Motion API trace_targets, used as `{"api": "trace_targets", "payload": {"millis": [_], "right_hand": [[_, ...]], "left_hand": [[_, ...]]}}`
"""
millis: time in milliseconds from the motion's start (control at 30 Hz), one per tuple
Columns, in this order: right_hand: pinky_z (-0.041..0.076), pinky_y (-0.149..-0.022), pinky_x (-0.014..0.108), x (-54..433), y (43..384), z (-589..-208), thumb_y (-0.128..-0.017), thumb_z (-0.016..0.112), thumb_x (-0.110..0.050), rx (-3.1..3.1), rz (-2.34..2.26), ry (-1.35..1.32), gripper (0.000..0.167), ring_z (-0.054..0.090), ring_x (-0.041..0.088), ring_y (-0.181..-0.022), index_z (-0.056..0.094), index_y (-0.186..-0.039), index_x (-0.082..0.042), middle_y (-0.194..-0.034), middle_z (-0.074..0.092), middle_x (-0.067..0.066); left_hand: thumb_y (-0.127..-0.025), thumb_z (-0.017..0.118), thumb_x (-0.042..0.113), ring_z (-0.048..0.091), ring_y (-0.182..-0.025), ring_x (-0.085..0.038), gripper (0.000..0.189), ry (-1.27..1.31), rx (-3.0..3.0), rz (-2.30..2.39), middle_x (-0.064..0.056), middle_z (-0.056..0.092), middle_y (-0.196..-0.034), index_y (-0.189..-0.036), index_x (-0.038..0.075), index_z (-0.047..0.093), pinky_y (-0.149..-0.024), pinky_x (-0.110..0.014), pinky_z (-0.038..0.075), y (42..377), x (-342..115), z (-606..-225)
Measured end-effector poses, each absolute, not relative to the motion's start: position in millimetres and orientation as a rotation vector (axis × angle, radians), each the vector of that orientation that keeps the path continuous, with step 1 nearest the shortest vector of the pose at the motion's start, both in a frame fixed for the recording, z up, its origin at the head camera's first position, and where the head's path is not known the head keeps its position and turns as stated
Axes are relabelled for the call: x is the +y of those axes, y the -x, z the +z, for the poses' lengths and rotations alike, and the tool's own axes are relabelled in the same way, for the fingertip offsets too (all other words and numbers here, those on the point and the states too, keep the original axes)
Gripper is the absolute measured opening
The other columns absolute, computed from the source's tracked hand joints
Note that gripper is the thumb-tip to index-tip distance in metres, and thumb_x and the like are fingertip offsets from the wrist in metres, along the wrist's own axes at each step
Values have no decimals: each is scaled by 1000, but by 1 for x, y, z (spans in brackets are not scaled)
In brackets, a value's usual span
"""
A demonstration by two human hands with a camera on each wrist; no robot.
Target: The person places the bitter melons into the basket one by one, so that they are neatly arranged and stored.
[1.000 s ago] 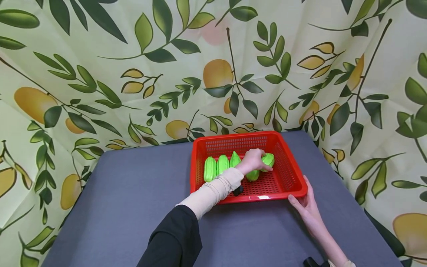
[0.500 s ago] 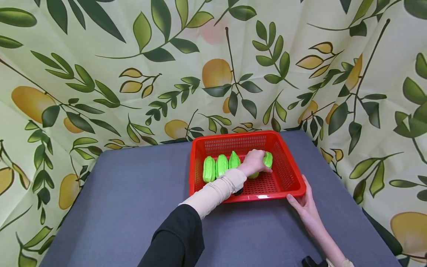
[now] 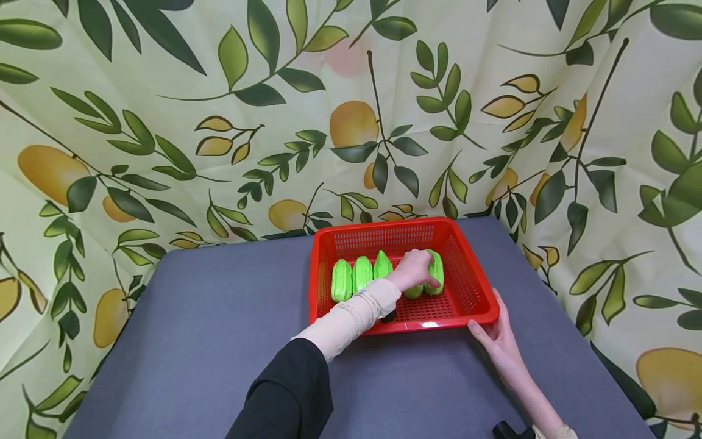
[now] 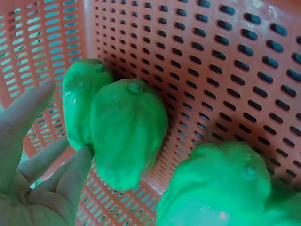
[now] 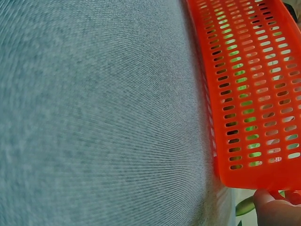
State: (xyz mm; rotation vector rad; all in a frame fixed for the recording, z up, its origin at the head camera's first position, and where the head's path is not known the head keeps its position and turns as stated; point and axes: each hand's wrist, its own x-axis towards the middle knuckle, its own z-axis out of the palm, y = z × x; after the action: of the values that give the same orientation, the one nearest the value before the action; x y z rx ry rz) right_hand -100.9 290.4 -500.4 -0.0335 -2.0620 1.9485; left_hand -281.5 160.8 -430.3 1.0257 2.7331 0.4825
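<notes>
Inside a red perforated plastic basket lie several green ridged fruits; a stem nub shows on some of them in the left wrist view. My left hand reaches in beside the rightmost fruit. In the left wrist view its fingers are spread and fairly straight, with a fingertip touching or very near a fruit. A neighbouring fruit is partly covered by the hand. At the basket's near right corner, my right hand grips the rim, thumb in front and fingers along the side.
The basket stands on a grey cloth-covered table, near its back edge. A leaf-and-fruit patterned curtain hangs behind and on both sides. Fruits line the basket's left part. The basket's right wall rises beyond the left hand.
The rightmost fruit has turned from slanted to lengthwise and shifted a little left, beside its neighbour. My left hand's fingers have loosened from it. The right hand stays at the corner.
</notes>
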Motion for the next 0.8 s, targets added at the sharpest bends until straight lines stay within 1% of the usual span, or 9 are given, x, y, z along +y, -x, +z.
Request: {"api": "trace_targets", "payload": {"millis": [33,100,133,167,233,433,500,667,800], "right_hand": [[35,-92,-1,290,101,-500,-91,54,2,-2066,1952,39,84,36,-9,-123,0,-153,-16,-151,13,16],[35,-92,-1,289,102,-500,-92,54,2,-2071,1956,42,84,35,-9,-123,0,-153,-16,-152,12,18],[35,-92,-1,289,102,-500,-92,54,2,-2072,1958,43,84,35,-9,-123,-1,-153,-16,-152,12,19],[35,-92,-1,288,102,-500,-92,54,2,-2074,1958,44,84,35,-9,-123,-1,-153,-16,-152,11,19],[35,-92,-1,288,103,-500,-92,54,1,-2080,1954,49,84,34,-10,-123,-1,-153,-16,-152,11,20],[36,-91,-1,287,102,-498,-92,53,1,-2073,1956,48,83,34,-10,-122,-1,-153,-16,-152,11,18],[36,-91,-1,287,102,-498,-92,53,1,-2066,1956,46,83,34,-11,-121,-1,-153,-16,-152,11,16],[36,-90,-1,288,101,-497,-93,53,-1,-2066,1961,57,83,34,-11,-120,-1,-153,-16,-153,10,14],[36,-90,-1,289,100,-497,-93,53,-3,-2085,1959,66,83,33,-11,-121,-2,-153,-19,-153,9,14]], "left_hand": [[-74,80,33,61,-87,-15,42,-1013,2733,484,-1,70,-99,-107,10,69,-76,-20,47,282,159,-430],[-74,80,34,62,-103,-17,50,-995,2735,492,1,69,-114,-117,12,67,-88,-22,47,283,157,-428],[-75,79,34,61,-108,-19,53,-991,2731,497,1,67,-119,-121,12,65,-92,-24,46,284,155,-427],[-75,79,34,60,-111,-20,54,-991,2726,510,1,67,-121,-122,12,65,-93,-25,46,284,154,-425],[-76,78,35,60,-112,-20,54,-1007,2710,543,0,66,-122,-123,11,64,-93,-25,47,285,150,-421],[-78,77,33,63,-103,-15,55,-993,2601,715,-6,68,-116,-124,9,63,-81,-19,49,282,136,-403],[-77,77,33,63,-105,-15,56,-981,2561,768,-8,67,-118,-125,8,62,-81,-18,49,280,131,-399],[-78,77,30,63,-110,-17,57,-983,2473,879,-11,64,-123,-127,6,60,-86,-19,50,279,121,-394],[-78,78,29,64,-111,-18,55,-989,2428,960,-11,64,-123,-126,8,60,-86,-17,50,279,112,-391]]}}
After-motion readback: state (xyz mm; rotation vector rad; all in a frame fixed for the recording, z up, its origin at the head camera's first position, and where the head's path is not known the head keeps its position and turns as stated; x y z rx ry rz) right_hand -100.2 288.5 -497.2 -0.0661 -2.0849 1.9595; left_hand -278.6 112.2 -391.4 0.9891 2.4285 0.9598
